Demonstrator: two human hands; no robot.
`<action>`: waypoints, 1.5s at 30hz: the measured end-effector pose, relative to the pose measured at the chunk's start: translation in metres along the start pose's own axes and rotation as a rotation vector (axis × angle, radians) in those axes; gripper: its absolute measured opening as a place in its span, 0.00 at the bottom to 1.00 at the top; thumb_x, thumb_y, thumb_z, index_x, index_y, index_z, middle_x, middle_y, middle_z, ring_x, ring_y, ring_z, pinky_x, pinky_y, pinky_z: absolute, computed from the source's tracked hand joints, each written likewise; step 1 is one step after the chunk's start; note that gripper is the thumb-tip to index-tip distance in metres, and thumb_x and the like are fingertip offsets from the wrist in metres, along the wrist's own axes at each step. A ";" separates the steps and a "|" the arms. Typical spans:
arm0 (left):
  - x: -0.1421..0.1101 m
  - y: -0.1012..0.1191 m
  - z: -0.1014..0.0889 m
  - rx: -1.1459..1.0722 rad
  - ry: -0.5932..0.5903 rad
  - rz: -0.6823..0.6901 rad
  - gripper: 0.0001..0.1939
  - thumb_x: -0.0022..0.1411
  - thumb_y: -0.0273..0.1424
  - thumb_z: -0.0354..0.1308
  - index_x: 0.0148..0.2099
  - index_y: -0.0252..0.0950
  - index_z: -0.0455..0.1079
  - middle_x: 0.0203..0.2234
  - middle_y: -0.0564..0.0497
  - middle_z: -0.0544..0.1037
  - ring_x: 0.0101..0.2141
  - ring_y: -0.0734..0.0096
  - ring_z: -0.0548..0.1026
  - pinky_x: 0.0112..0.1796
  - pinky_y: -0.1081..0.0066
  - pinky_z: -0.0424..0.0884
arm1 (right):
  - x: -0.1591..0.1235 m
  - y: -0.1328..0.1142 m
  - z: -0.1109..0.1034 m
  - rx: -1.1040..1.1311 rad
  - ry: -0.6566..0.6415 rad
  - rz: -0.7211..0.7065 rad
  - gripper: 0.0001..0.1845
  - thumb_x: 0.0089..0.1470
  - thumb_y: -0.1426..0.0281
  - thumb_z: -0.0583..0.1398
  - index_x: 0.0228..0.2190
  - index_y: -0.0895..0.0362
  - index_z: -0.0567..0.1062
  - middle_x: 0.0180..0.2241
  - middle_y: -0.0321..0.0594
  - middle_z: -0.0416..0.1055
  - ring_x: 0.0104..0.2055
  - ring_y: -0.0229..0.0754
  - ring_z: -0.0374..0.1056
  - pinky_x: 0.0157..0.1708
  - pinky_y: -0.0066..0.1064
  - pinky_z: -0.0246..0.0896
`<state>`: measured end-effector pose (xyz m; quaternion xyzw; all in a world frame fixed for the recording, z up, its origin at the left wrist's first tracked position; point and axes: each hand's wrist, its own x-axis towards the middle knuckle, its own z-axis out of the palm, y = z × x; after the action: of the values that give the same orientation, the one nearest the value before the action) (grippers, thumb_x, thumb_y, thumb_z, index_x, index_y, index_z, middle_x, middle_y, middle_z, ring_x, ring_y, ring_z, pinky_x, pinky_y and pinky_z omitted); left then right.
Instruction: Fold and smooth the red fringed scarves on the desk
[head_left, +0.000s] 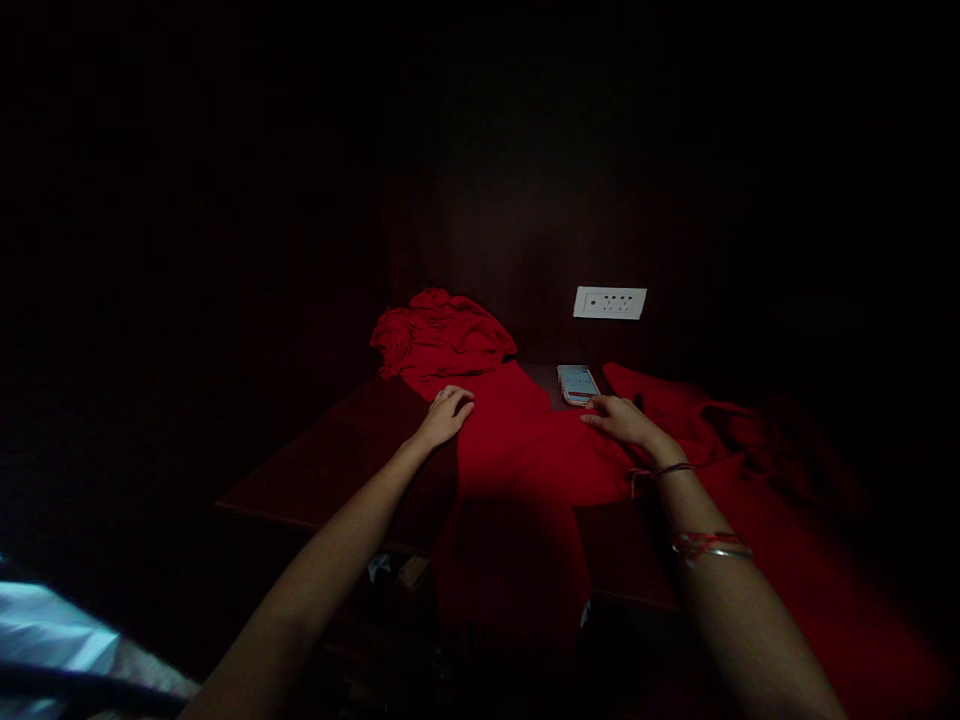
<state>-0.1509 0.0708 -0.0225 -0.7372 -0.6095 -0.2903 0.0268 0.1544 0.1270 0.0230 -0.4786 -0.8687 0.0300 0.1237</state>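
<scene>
A red cloth garment [517, 450] lies spread over a dark tabletop, and its lower part hangs over the front edge. On its left edge rests my left hand [448, 415], fingers loosely bent and thumb apart, with a ring on one finger. My right hand [621, 418] lies at the cloth's upper right, thumb and fingers slightly apart. Its fingertips are by the lower end of a phone [577, 384] with a lit screen; whether they touch it I cannot tell. Neither hand visibly grips anything.
Gathered red fabric [442, 335] is heaped at the back left. More red cloth [750, 520] spreads off to the right and falls past the edge. A white socket panel [610, 303] is on the dark wall. The dark tabletop [330, 455] shows at left; the surroundings are very dim.
</scene>
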 end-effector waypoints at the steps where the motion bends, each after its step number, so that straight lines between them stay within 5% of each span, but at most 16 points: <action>1: -0.001 0.003 0.001 0.000 -0.049 0.046 0.18 0.58 0.38 0.40 0.49 0.38 0.59 0.49 0.48 0.60 0.50 0.68 0.55 0.48 0.66 0.51 | 0.002 0.000 0.002 -0.044 0.017 0.024 0.15 0.48 0.65 0.52 0.36 0.60 0.68 0.33 0.44 0.69 0.34 0.40 0.65 0.31 0.25 0.56; 6: -0.004 0.008 0.006 0.039 -0.484 0.090 0.26 0.56 0.48 0.36 0.56 0.49 0.45 0.56 0.55 0.46 0.55 0.62 0.40 0.49 0.52 0.37 | 0.006 0.008 0.014 -0.204 -0.052 0.152 0.16 0.47 0.65 0.53 0.36 0.60 0.68 0.36 0.49 0.68 0.38 0.42 0.64 0.33 0.28 0.55; 9: -0.004 0.006 0.007 0.040 -0.484 0.046 0.26 0.57 0.48 0.33 0.56 0.49 0.44 0.56 0.55 0.45 0.55 0.61 0.40 0.49 0.50 0.37 | 0.003 0.008 0.014 -0.209 -0.117 0.183 0.17 0.46 0.66 0.55 0.39 0.60 0.67 0.37 0.49 0.67 0.39 0.43 0.64 0.35 0.29 0.56; 11: -0.003 0.005 0.006 0.037 -0.461 0.040 0.25 0.58 0.46 0.32 0.56 0.47 0.45 0.56 0.53 0.46 0.55 0.61 0.40 0.48 0.49 0.38 | 0.001 -0.001 0.012 -0.220 -0.046 0.144 0.20 0.45 0.68 0.55 0.42 0.59 0.65 0.41 0.50 0.65 0.42 0.46 0.61 0.37 0.34 0.55; 15: -0.006 0.010 -0.005 0.021 -0.271 0.153 0.23 0.59 0.41 0.37 0.55 0.41 0.52 0.55 0.50 0.49 0.54 0.65 0.45 0.51 0.59 0.41 | -0.004 -0.046 0.012 -0.088 0.129 -0.199 0.21 0.49 0.64 0.51 0.46 0.55 0.61 0.48 0.47 0.57 0.50 0.45 0.52 0.46 0.38 0.47; 17: -0.010 0.014 -0.012 -0.032 -0.225 0.232 0.23 0.58 0.41 0.39 0.54 0.40 0.52 0.54 0.50 0.52 0.53 0.70 0.49 0.51 0.67 0.44 | -0.007 -0.069 0.018 0.027 -0.022 -0.367 0.27 0.49 0.58 0.49 0.50 0.54 0.56 0.51 0.46 0.53 0.52 0.44 0.48 0.49 0.37 0.44; 21: -0.018 0.019 -0.019 -0.063 -0.520 0.247 0.30 0.52 0.47 0.45 0.56 0.44 0.48 0.55 0.52 0.50 0.54 0.67 0.47 0.51 0.65 0.43 | -0.013 -0.089 0.033 0.035 -0.420 -0.245 0.41 0.41 0.46 0.47 0.54 0.50 0.44 0.57 0.44 0.37 0.57 0.55 0.30 0.48 0.53 0.34; 24: -0.016 0.021 -0.009 -0.007 -0.613 0.187 0.32 0.51 0.50 0.44 0.57 0.47 0.44 0.57 0.52 0.43 0.55 0.63 0.39 0.50 0.57 0.36 | -0.012 -0.079 0.041 0.050 -0.424 -0.222 0.39 0.43 0.45 0.44 0.54 0.47 0.41 0.57 0.38 0.32 0.57 0.54 0.24 0.48 0.57 0.27; 28: 0.000 0.025 0.009 0.020 -0.580 0.182 0.33 0.52 0.52 0.40 0.57 0.46 0.43 0.57 0.51 0.41 0.55 0.62 0.37 0.50 0.55 0.35 | -0.015 -0.055 0.038 0.063 -0.210 -0.250 0.35 0.47 0.49 0.43 0.54 0.52 0.46 0.57 0.43 0.38 0.57 0.50 0.30 0.51 0.48 0.32; 32: 0.015 0.026 0.018 0.014 -0.559 0.199 0.31 0.52 0.51 0.40 0.57 0.47 0.44 0.56 0.52 0.43 0.55 0.63 0.39 0.50 0.55 0.36 | -0.040 -0.041 0.024 -0.037 0.062 -0.212 0.32 0.47 0.56 0.50 0.51 0.59 0.53 0.50 0.50 0.52 0.51 0.46 0.49 0.48 0.38 0.46; 37: 0.019 0.020 0.017 0.002 -0.565 0.234 0.29 0.54 0.49 0.40 0.57 0.48 0.44 0.56 0.53 0.43 0.55 0.63 0.39 0.50 0.55 0.33 | -0.075 -0.035 0.010 -0.212 -0.099 -0.243 0.17 0.51 0.71 0.48 0.44 0.56 0.62 0.39 0.45 0.62 0.39 0.40 0.60 0.38 0.30 0.54; 45: 0.017 0.022 0.012 0.031 -0.605 0.183 0.29 0.54 0.49 0.39 0.57 0.48 0.43 0.56 0.53 0.42 0.55 0.61 0.38 0.49 0.52 0.31 | -0.089 0.001 -0.021 -0.162 -0.235 -0.273 0.15 0.46 0.77 0.49 0.33 0.55 0.72 0.32 0.41 0.64 0.32 0.36 0.61 0.33 0.26 0.55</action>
<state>-0.1249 0.0853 -0.0177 -0.8414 -0.5254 -0.0450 -0.1185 0.2060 0.0519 0.0271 -0.3579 -0.9337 -0.0015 -0.0145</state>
